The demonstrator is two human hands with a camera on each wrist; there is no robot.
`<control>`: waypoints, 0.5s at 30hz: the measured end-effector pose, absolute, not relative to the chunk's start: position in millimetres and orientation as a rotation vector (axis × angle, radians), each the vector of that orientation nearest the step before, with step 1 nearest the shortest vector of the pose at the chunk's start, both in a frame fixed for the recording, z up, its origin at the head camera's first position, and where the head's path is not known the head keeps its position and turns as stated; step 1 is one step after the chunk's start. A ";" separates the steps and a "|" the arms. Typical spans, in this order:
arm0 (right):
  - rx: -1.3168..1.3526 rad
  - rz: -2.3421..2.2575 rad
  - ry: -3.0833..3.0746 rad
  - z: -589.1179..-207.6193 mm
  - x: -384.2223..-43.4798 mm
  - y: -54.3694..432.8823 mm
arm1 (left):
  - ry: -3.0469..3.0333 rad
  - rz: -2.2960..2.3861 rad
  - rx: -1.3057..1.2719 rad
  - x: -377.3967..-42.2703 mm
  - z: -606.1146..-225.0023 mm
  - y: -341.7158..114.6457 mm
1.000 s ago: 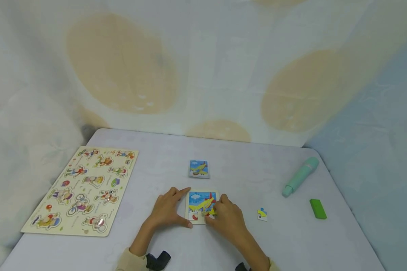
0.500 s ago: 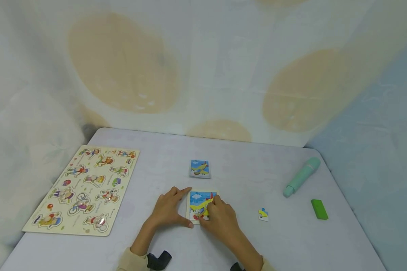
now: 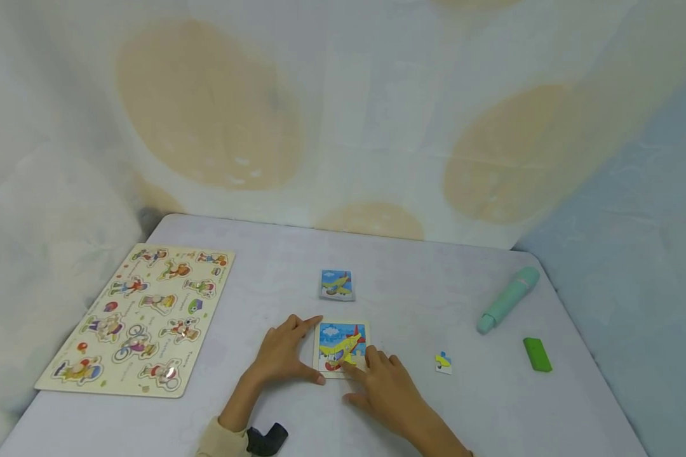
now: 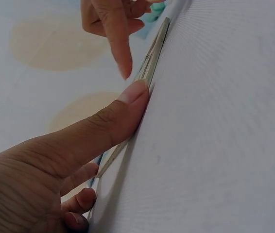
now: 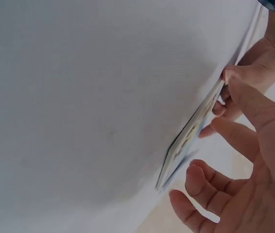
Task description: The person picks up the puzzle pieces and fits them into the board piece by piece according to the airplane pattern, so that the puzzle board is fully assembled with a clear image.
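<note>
A small airplane jigsaw puzzle in a pale tray lies on the table in the head view. My left hand holds it at the left side, index fingertip at the far left corner and thumb at the near edge. The left wrist view shows that thumb along the tray's edge. My right hand is over the near right part, fingers extended and apart, index fingertip at the lower middle of the picture. Nothing is between its fingers in the right wrist view. One loose puzzle piece, yellow, blue and white, lies to the right.
A small airplane picture block lies beyond the puzzle. On the left is a large board with cartoon figures. A mint-green cylinder and a green block lie at the right. A patterned cloth hangs behind the table.
The right hand moved a puzzle piece left into the lower middle of the picture, then let go. Its fingers have spread and the hand has drawn back slightly. The left hand stays put.
</note>
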State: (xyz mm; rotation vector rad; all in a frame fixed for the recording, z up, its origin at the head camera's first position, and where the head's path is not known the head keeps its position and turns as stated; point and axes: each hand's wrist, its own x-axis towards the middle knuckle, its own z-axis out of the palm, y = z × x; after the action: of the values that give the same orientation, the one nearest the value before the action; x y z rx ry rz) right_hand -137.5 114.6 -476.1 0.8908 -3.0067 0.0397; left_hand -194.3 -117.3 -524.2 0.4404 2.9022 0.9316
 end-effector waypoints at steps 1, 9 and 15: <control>0.917 0.002 -2.994 -477.0 -136.7 116.3 | 2.903 0.929 0.441 -194.4 -523.9 -117.3; 1.022 -0.115 -2.909 -477.1 -139.7 122.1 | 2.899 0.920 0.444 -195.0 -522.1 -116.1; 1.043 0.011 -2.956 -476.9 -146.4 125.3 | 2.902 0.904 0.435 -194.4 -522.7 -117.5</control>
State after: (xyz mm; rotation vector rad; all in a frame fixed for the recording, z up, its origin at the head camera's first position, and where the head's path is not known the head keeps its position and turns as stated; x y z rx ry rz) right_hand -146.4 125.3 -476.9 1.0426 -2.9558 0.0109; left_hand -194.4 -117.5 -522.7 0.4350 2.9023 0.9037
